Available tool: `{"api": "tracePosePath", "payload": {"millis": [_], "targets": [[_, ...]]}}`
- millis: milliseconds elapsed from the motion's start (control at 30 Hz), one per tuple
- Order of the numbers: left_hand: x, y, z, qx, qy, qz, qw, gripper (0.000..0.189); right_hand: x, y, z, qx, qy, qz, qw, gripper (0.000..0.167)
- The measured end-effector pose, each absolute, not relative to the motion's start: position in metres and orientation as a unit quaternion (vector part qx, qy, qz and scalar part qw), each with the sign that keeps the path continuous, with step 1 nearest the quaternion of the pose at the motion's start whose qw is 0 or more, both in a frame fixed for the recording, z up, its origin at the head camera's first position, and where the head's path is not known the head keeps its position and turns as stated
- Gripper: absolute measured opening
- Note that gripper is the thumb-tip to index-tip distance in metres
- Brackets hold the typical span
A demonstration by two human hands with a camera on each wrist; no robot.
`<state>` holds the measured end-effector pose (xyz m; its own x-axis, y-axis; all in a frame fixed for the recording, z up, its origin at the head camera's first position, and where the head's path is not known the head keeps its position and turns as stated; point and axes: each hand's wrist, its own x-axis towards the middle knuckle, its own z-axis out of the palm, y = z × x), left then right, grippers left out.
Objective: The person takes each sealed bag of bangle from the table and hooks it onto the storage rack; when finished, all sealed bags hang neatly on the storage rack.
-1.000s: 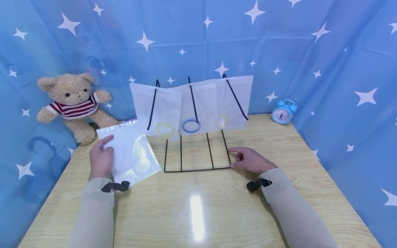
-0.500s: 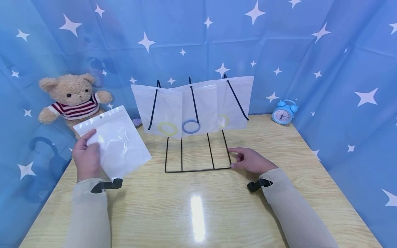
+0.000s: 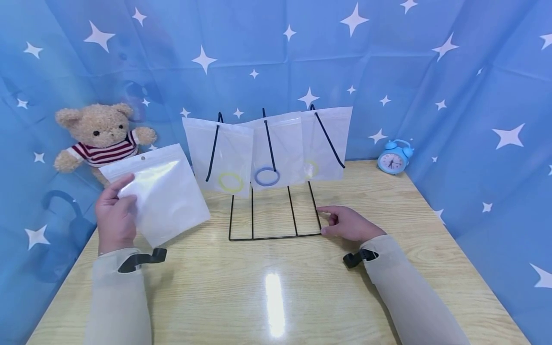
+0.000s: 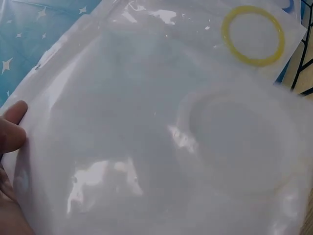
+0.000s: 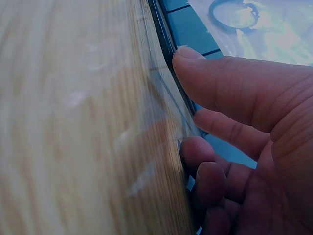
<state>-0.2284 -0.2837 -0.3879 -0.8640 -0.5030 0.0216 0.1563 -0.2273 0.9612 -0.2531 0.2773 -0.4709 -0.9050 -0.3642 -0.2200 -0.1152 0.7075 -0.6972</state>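
My left hand (image 3: 115,218) pinches a white zip-lock bag (image 3: 164,201) by its left side, thumb in front. The bag is tilted above the table, with a small hang hole near its top edge; a faint pale ring shows through it in the left wrist view. In the middle stands a black wire display rack (image 3: 276,237). My right hand (image 3: 347,223) holds its base at the front right corner, thumb and forefinger on the wire. From its prongs hang three more bags: one with a yellow ring (image 4: 253,35), one with a blue ring (image 3: 267,176), one with a yellowish ring (image 3: 311,168).
A teddy bear (image 3: 101,132) in a striped top leans at the back left, partly behind the held bag. A small blue alarm clock (image 3: 393,157) stands at the back right. The wooden table (image 3: 215,297) meets a blue star-patterned curtain (image 3: 258,43).
My left hand has lifted the bag off the table, moved it left, and turned its face more toward the head camera. My right hand and the rack have stayed in place.
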Motion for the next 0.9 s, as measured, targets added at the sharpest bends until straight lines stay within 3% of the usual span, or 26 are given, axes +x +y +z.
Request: {"api": "tracePosePath", "payload": {"millis": [567, 900], "targets": [[-0.221, -0.272, -0.392, -0.069, -0.549, -0.819, 0.152, 0.042, -0.253, 0.277, -0.472, -0.12, 0.905, -0.368, 0.178, 0.07], [-0.216, -0.265, -0.39, -0.207, -0.513, -0.826, 0.106, 0.051, -0.252, 0.276, -0.471, -0.118, 0.906, -0.366, 0.178, 0.07]]}}
